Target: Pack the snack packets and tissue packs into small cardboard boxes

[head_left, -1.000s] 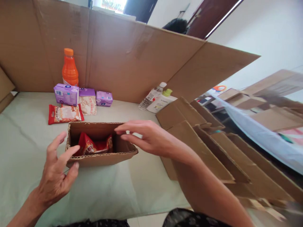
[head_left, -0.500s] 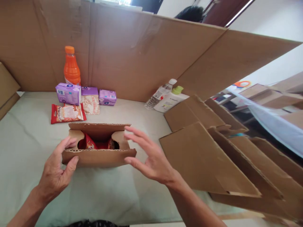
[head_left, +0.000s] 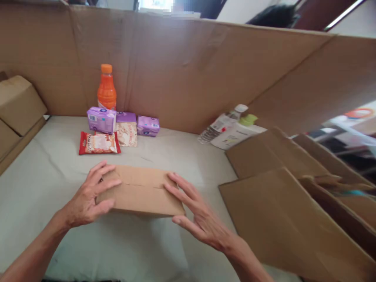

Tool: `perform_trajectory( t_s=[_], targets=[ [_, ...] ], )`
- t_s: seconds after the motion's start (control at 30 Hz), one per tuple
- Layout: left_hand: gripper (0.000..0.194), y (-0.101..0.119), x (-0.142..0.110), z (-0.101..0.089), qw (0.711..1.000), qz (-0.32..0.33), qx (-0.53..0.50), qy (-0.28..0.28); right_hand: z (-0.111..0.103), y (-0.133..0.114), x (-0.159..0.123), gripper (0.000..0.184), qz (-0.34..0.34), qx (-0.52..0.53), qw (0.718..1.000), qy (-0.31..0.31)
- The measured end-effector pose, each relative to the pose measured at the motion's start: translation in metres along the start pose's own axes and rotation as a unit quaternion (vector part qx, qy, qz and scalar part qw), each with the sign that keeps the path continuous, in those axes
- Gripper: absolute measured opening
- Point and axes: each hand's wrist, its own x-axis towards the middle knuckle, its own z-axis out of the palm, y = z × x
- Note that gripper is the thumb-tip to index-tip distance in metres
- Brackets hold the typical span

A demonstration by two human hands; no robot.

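A small cardboard box (head_left: 143,192) sits on the pale cloth in front of me, its two top flaps folded down to meet along a middle seam. What lies inside is hidden. My left hand (head_left: 92,194) rests over the box's left end, fingers spread on top and thumb at the front edge. At the right end, my right hand (head_left: 198,213) has its fingers stretched onto the top, with the thumb apart by the front corner. Both hands touch the box without wrapping round it.
Behind the box are a red snack packet (head_left: 100,143), a beige pouch (head_left: 127,134), purple packs (head_left: 102,120) and an orange bottle (head_left: 107,90). A clear bottle (head_left: 223,123) leans beside a white bottle (head_left: 235,135). Open cardboard flaps (head_left: 282,211) stand right; a cardboard wall (head_left: 182,78) runs behind.
The box's long flaps have come down over the red packets inside. Both hands have moved onto the box top. The whole view has shifted, so things appear further right.
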Motion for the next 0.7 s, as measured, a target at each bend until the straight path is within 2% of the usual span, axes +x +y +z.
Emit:
perform_trajectory(
  t_s=[0.07, 0.13, 0.23, 0.33, 0.4, 0.47, 0.53, 0.6, 0.7],
  targets=[
    [0.059, 0.003, -0.007, -0.005, 1.0, 0.016, 0.004, -0.014, 0.002, 0.0, -0.004, 0.062, 0.017, 0.009, 1.0, -0.013],
    [0.069, 0.009, -0.024, -0.012, 0.999, 0.026, 0.025, -0.004, 0.006, -0.001, 0.002, 0.062, 0.01, 0.023, 0.999, -0.021],
    [0.067, 0.019, -0.066, -0.025, 0.996, -0.008, 0.076, 0.04, 0.021, -0.008, 0.03, 0.065, -0.037, 0.055, 0.997, -0.046],
    [0.062, 0.028, -0.118, -0.043, 0.98, -0.102, 0.14, 0.101, 0.055, -0.03, 0.082, 0.063, -0.086, 0.104, 0.986, -0.094],
    [0.062, 0.031, -0.147, -0.056, 0.954, -0.16, 0.203, 0.153, 0.089, -0.054, 0.128, 0.057, -0.099, 0.143, 0.977, -0.12],
    [0.063, 0.029, -0.166, -0.068, 0.917, -0.207, 0.276, 0.198, 0.125, -0.082, 0.178, 0.055, -0.084, 0.176, 0.974, -0.118],
    [0.061, 0.018, -0.174, -0.078, 0.878, -0.239, 0.345, 0.229, 0.157, -0.108, 0.224, 0.059, -0.05, 0.188, 0.976, -0.1],
    [0.058, -0.004, -0.169, -0.086, 0.85, -0.251, 0.395, 0.241, 0.183, -0.126, 0.256, 0.064, -0.008, 0.193, 0.978, -0.082],
    [0.05, -0.055, -0.138, -0.095, 0.839, -0.25, 0.411, 0.254, 0.209, -0.134, 0.264, 0.067, 0.013, 0.199, 0.976, -0.09]
  ],
)
